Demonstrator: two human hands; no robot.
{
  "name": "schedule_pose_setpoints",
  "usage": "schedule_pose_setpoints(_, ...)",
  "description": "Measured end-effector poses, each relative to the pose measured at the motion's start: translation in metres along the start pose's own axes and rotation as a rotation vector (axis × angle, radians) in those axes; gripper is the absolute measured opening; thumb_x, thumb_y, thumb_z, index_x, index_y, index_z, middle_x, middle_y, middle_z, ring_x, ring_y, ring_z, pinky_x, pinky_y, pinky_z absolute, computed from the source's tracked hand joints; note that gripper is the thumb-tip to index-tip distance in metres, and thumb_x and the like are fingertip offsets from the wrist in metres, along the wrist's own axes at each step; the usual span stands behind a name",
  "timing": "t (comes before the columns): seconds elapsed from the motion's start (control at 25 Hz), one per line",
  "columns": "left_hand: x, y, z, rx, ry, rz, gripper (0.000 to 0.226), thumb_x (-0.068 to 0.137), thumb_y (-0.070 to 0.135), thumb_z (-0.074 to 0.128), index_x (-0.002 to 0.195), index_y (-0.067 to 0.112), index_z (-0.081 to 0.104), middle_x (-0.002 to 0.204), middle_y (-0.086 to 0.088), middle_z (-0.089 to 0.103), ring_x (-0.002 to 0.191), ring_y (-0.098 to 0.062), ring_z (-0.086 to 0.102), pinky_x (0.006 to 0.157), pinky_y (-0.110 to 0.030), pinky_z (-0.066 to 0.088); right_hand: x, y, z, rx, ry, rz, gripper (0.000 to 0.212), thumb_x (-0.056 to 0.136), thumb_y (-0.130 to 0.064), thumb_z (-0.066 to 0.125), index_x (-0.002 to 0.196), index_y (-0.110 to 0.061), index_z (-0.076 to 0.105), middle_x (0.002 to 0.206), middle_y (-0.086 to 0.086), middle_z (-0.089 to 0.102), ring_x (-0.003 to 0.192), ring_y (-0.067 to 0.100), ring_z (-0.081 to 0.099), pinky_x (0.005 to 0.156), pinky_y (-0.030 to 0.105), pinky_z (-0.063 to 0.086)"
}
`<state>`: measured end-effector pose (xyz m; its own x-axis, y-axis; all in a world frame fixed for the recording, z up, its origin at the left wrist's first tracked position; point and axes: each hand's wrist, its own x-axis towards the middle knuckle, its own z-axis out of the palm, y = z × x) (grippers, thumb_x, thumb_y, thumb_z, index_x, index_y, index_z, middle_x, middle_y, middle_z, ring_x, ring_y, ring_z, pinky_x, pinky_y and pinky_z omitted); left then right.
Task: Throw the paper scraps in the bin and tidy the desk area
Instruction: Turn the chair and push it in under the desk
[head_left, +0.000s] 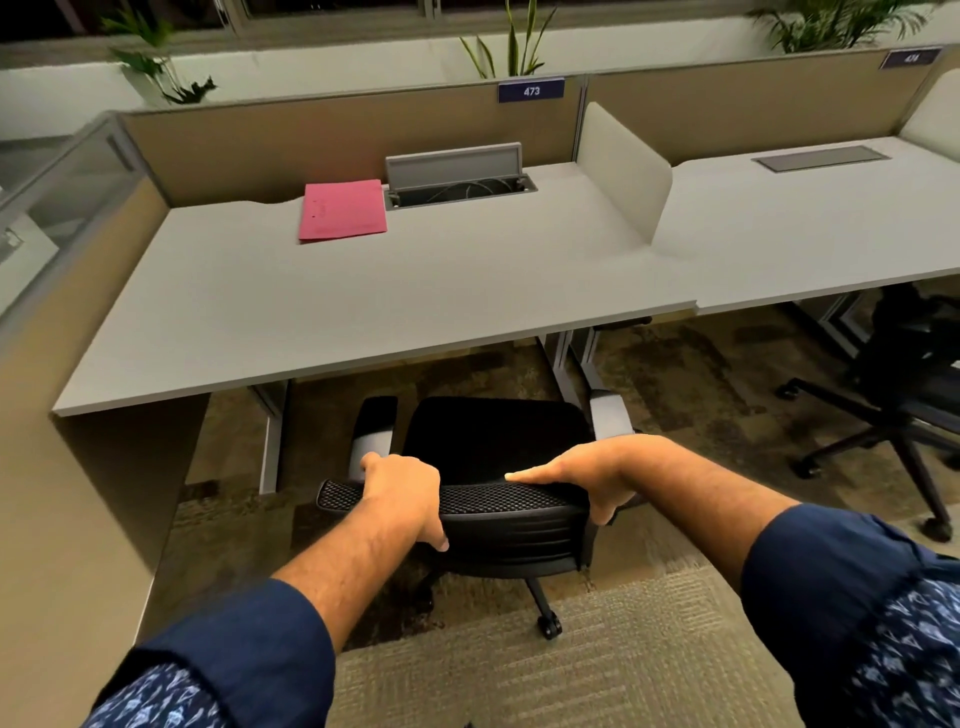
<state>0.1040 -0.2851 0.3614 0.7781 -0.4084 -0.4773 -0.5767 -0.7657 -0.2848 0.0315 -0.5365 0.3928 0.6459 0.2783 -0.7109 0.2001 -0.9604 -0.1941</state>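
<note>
Both arms reach forward and down from the bottom of the view. Each arm has a dark blue sleeve rolled up to about the elbow, so the forearms are bare. The left hand (405, 488) bends over the top edge of the chair back (498, 506). Its fingers go over the front and its thumb presses the back side, so its grip is closed on that edge. The right hand (587, 475) sits on the same top edge, near the right end. Its pointer finger lies straight along the edge, pointing left. Its other fingers curl down over the end.
</note>
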Motion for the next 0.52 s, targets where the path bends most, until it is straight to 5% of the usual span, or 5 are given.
schedule_pose_setpoints(0.24, 0.004, -0.012, -0.002, -0.110, 0.000, 0.113, 0.085, 0.050, 0.090, 0.069, 0.111, 0.031, 0.068, 0.098, 0.012, 0.070, 0.096, -0.017, 0.068, 0.081, -0.038, 0.058, -0.004, 0.012, -0.001, -0.076, 0.024, 0.015, 0.135, 0.076, 0.002, 0.082, 0.155, -0.068, -0.001, 0.155, 0.004, 0.048, 0.139, 0.032, 0.050, 0.113, 0.055, 0.047)
schedule_pose_setpoints(0.52, 0.013, -0.010, 0.011, -0.255, 0.227, 0.111, 0.097, 0.039, 0.103, 0.052, 0.099, 0.031, 0.073, 0.085, 0.016, 0.067, 0.084, -0.012, 0.065, 0.066, -0.033, 0.055, -0.003, 0.032, -0.016, -0.174, 0.031, 0.069, 0.134, 0.076, 0.005, 0.082, 0.159, -0.063, 0.002, 0.156, 0.005, 0.049, 0.137, 0.032, 0.052, 0.110, 0.054, 0.048)
